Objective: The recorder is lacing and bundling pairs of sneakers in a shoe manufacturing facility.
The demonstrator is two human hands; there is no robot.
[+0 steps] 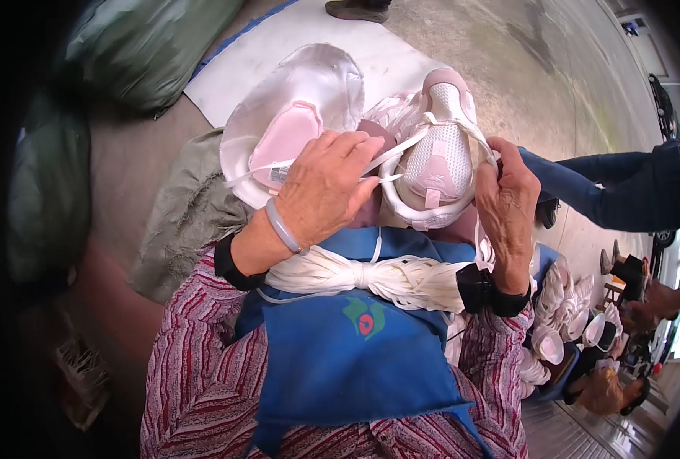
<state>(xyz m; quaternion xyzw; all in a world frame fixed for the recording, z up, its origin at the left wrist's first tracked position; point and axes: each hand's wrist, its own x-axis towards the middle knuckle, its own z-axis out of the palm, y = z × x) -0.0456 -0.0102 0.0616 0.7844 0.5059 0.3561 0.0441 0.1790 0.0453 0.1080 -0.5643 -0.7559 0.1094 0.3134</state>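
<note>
Pink-white shoe (441,157) on lap, toe far, long axis near-far; right hand (508,200) closed on its right side; left hand (326,187) pinching white lace (401,149) at shoe's left, nearer the eyelets.

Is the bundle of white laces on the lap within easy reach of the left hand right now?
Probably yes. The left hand rests on the shoe just above the bundle of white laces, and nothing lies between them; it would have to let go of the lace it pinches first.

Outdoor piecework spot — concrete yard (508,61), stuffed green sacks (148,46), stacked shoe parts (562,306) — a parked car (663,107).
</note>
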